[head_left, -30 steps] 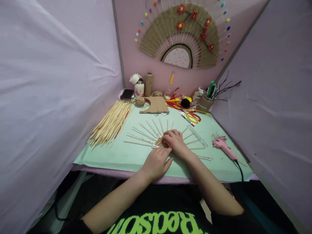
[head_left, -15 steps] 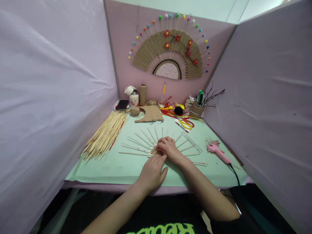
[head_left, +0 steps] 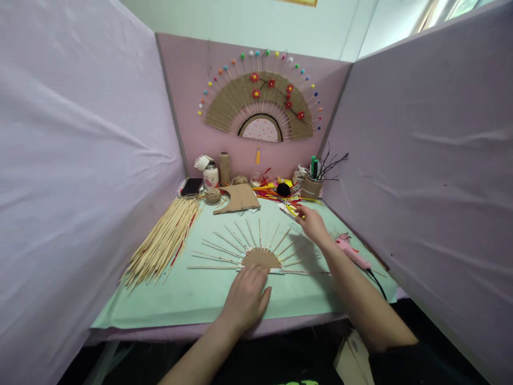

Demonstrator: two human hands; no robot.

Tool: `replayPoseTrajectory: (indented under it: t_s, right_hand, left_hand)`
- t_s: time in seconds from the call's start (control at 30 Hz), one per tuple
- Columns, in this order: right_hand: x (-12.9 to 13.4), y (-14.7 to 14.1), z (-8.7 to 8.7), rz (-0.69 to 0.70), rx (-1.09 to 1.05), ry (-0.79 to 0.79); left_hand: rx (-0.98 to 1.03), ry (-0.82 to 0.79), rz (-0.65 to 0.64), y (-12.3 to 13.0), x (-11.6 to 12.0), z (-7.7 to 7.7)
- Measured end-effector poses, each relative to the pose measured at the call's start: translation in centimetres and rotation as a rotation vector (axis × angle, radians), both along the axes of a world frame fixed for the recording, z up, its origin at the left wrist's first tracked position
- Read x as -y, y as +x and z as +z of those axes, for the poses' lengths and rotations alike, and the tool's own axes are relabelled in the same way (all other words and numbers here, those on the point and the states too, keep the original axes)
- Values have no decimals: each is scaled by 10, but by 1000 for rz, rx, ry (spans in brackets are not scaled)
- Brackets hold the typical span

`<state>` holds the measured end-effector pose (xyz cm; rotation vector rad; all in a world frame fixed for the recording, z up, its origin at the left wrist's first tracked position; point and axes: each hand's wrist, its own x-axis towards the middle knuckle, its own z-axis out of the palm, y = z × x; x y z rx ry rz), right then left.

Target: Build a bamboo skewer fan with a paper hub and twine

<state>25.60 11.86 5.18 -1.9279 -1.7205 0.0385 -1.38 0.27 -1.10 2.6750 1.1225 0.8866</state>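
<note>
In the head view, a person's two bare hands work well apart from each other over a pale green surface point(head_left: 160, 313). The left hand point(head_left: 247, 294) lies with its fingers on the near edge of a brown cardboard half-circle point(head_left: 262, 258), which sits toward the near middle, its thin sticks point(head_left: 212, 267) spreading left, far and right like rays. The right hand point(head_left: 315, 225) reaches beyond them to the scissors point(head_left: 292, 210), its fingertips at the yellow handles; whether they grip cannot be told.

A pink glue gun point(head_left: 356, 255) lies at right, close by the right forearm, its black cord point(head_left: 377, 284) running off the near side. Should the gun be hot, a careless sweep of that arm could bring a burn, and a snagged cord could drag it. A low pass of the hand or forearm could also knock the right-hand sticks askew, particularly if their glue is soft. Too much push from the left hand could slide or bend the cardboard.

At the far side, colored strips point(head_left: 272, 195) crowd the scissors and could catch in the blades. A loose pile of sticks point(head_left: 160, 243) lies at left; a large decorated fan point(head_left: 236, 99) hangs beyond.
</note>
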Motion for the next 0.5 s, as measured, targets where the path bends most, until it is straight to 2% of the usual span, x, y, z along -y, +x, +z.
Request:
replayPoseTrajectory:
  t_s: [0.13, 0.23, 0.37, 0.5]
  right_hand:
    - [-27, 62, 2, -271, 18, -142]
    - [-38, 82, -1, -390, 18, -222]
    - [-50, 72, 5, -370, 16, -203]
    - [-71, 34, 19, -240, -44, -169]
  left_hand:
    - [2, 48, -1, 0, -1, -4]
    - [-5, 50, -10, 0, -1, -7]
    - [-5, 15, -23, 1, -1, -8]
    - [2, -2, -26, 2, 0, -5]
